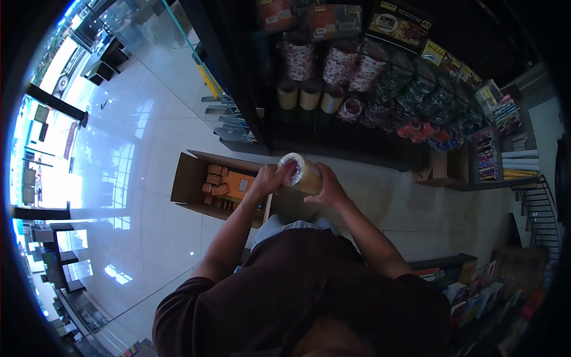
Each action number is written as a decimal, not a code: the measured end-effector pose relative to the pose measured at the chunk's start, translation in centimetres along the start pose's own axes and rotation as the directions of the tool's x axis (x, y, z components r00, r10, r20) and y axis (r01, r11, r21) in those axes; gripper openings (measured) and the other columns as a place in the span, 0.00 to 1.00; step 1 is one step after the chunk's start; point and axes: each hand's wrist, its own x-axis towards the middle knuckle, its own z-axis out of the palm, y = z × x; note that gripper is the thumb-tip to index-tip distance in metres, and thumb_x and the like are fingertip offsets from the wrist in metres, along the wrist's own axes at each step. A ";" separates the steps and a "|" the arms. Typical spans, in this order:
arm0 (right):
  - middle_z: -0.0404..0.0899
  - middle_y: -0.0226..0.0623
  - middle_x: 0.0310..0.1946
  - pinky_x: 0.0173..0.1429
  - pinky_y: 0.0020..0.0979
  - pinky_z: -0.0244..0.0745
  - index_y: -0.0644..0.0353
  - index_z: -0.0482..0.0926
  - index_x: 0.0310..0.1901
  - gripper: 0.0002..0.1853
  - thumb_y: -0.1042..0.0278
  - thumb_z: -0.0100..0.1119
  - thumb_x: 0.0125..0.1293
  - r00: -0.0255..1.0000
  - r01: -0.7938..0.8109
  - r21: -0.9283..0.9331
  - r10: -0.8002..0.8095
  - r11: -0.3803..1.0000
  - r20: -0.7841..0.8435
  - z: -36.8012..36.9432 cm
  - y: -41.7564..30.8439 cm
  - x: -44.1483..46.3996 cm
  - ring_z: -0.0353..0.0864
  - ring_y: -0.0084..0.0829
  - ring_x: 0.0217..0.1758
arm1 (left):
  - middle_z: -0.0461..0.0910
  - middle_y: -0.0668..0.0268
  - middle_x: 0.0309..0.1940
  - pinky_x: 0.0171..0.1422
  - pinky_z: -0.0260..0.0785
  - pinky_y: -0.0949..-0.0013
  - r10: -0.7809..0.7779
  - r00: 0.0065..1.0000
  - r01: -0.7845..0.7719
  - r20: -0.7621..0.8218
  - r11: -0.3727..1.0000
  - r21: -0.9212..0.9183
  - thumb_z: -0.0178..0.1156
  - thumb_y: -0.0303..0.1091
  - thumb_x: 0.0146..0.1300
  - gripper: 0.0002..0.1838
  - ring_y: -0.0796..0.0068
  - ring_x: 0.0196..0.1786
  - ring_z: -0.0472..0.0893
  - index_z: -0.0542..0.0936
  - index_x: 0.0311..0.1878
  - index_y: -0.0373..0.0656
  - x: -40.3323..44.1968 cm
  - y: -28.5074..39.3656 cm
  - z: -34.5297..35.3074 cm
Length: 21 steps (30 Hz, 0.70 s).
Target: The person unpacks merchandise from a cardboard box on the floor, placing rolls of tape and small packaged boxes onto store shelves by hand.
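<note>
In front of my body I hold a tan cylinder that looks like a sleeve of packing tape rolls (307,178), tilted so its round end with the hollow core faces up and to the left. My left hand (270,180) is closed on that end, with some fingers at the core opening. Along the other side, my right hand (331,187) grips the sleeve, thumb toward me and fingers partly hidden behind it. Below my left forearm, an open cardboard box (185,177) stands on the floor with several small orange packs (214,179) and a larger orange pack (239,184) inside.
Ahead, a dark shelf (351,134) carries tan tape stacks (310,95), red-and-white printed rolls (340,62) and dark wrapped rolls. Another cardboard box (443,168) sits at its right end. Glass panels (233,122) stand to the left, and a book rack (476,297) is behind right.
</note>
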 end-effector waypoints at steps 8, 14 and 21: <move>0.68 0.46 0.62 0.70 0.38 0.65 0.61 0.58 0.67 0.54 0.63 0.83 0.38 0.989 -0.086 0.329 0.120 0.940 -0.084 -1.9 -2.1 0.9 0.69 0.42 0.67 | 0.79 0.57 0.19 0.27 0.74 0.66 0.180 0.980 -0.183 -0.090 0.983 -0.028 0.53 0.54 0.69 0.28 0.68 0.21 0.82 0.78 0.34 0.31 0.9 5.4 -0.1; 0.68 0.44 0.62 0.70 0.38 0.65 0.61 0.55 0.68 0.54 0.64 0.82 0.42 0.979 0.005 0.431 0.084 0.902 -0.187 -2.1 -1.3 1.5 0.69 0.39 0.67 | 0.79 0.51 0.24 0.41 0.74 0.60 0.340 0.927 -0.340 -0.158 0.940 0.028 0.56 0.55 0.68 0.28 0.60 0.34 0.84 0.75 0.37 0.31 0.5 6.8 0.6; 0.69 0.45 0.61 0.67 0.39 0.68 0.62 0.55 0.67 0.52 0.62 0.81 0.45 0.968 0.003 0.562 0.139 0.827 -0.210 -3.5 -3.2 2.1 0.71 0.39 0.65 | 0.73 0.46 0.51 0.61 0.70 0.59 0.525 0.838 -0.523 -0.148 0.851 0.053 0.70 0.51 0.56 0.40 0.56 0.56 0.77 0.63 0.57 0.31 0.0 7.8 2.4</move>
